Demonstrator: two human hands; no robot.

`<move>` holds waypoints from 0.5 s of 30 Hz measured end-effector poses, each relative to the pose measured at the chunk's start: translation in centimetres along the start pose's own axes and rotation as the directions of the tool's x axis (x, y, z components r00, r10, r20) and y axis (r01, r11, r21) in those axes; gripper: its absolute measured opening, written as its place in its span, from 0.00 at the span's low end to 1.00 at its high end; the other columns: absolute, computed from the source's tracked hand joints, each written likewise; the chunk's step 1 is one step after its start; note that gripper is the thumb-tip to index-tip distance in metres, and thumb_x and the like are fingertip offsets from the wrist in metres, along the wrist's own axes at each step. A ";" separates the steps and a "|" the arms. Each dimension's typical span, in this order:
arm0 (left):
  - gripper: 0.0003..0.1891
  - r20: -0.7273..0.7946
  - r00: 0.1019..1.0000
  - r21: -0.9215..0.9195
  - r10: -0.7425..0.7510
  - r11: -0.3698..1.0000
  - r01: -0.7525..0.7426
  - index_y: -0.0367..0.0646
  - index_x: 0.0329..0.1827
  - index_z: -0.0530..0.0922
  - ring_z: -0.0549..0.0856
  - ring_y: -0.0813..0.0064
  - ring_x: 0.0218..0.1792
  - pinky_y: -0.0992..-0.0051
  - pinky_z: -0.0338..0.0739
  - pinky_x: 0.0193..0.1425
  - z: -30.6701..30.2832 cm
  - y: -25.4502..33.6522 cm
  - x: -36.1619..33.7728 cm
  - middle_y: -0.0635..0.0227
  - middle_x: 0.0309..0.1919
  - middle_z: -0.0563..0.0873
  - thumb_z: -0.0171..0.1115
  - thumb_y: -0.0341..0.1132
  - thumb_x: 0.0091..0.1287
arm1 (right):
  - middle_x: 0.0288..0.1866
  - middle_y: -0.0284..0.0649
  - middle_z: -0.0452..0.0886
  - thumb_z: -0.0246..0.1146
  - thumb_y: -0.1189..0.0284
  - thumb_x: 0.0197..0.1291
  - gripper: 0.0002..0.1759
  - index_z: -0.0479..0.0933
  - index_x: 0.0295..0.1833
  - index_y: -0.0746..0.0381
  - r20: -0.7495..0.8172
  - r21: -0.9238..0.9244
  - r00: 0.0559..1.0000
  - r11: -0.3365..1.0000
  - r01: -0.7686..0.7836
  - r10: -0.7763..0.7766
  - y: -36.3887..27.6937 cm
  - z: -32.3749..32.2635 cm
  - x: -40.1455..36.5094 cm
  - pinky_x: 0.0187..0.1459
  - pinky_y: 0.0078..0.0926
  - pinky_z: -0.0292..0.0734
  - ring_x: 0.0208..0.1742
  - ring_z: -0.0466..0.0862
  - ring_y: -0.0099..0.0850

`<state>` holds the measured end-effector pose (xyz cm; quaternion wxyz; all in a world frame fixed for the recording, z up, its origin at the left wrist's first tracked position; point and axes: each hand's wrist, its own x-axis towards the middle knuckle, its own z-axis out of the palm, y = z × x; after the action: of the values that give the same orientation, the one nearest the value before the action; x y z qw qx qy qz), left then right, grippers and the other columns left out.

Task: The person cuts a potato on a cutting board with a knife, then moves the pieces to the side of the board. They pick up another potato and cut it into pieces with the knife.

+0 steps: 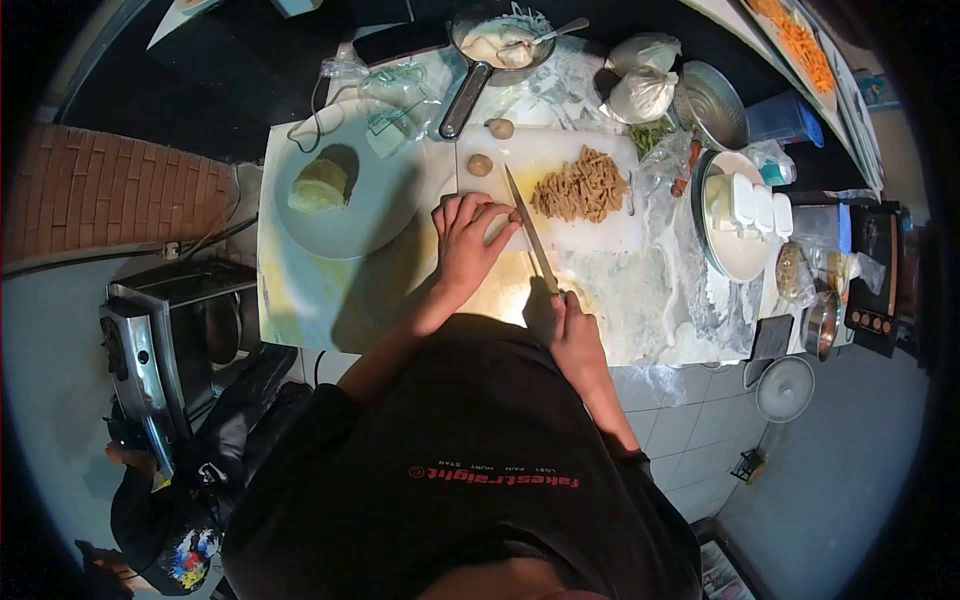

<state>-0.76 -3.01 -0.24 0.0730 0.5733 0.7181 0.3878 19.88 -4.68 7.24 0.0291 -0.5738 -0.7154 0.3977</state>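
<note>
My right hand (575,338) grips a kitchen knife (533,235) by its handle, the long blade pointing away from me over the white cutting board (608,238). Beside the blade, my left hand (466,245) is closed, thumb and fingertips pinching a small brown meatball (515,215), mostly hidden by the fingers. Two more round meatballs lie further up the board: one nearer (480,165) and one farther (502,128). A heap of sliced brown strips (583,187) sits to the right of the blade.
Left, a large plate (385,225) carries a cabbage piece (320,187). A pan (470,100) with pale batter and a spoon stands behind the board. Bags (640,90), a metal pot (712,105) and a plate of white containers (735,262) line the right. Another person's sleeve (150,515) shows lower left.
</note>
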 end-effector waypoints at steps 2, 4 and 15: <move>0.12 -0.009 1.000 -0.005 0.009 1.000 -0.009 0.54 0.46 0.88 0.75 0.68 0.53 0.65 0.63 0.59 0.1 -0.1 0.0 0.74 0.47 0.80 0.75 0.41 0.61 | 0.26 0.66 0.79 0.47 0.62 0.81 0.19 0.71 0.53 0.70 0.008 -0.009 1.000 1.000 -0.009 0.009 -0.1 -0.1 0.0 0.31 0.60 0.73 0.33 0.82 0.67; 0.12 -0.018 1.000 -0.010 0.018 1.000 -0.018 0.53 0.45 0.89 0.75 0.69 0.52 0.65 0.63 0.59 0.3 -0.2 -0.1 0.75 0.46 0.81 0.75 0.41 0.60 | 0.26 0.66 0.80 0.47 0.62 0.82 0.19 0.71 0.53 0.70 0.009 -0.008 1.000 1.000 0.003 -0.003 -0.3 -0.2 0.0 0.32 0.60 0.74 0.33 0.82 0.67; 0.07 -0.032 0.998 -0.044 0.057 0.997 -0.058 0.50 0.38 0.89 0.76 0.72 0.47 0.67 0.61 0.58 0.4 -0.5 0.3 0.80 0.40 0.85 0.76 0.37 0.59 | 0.26 0.67 0.80 0.45 0.61 0.82 0.20 0.70 0.52 0.70 0.059 0.000 0.998 1.000 -0.019 0.019 -0.5 0.4 0.6 0.34 0.62 0.75 0.34 0.82 0.68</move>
<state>-1.04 -2.56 -0.67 0.0633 0.5859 0.6934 0.4146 19.01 -4.41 7.01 0.0042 -0.5685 -0.7102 0.4151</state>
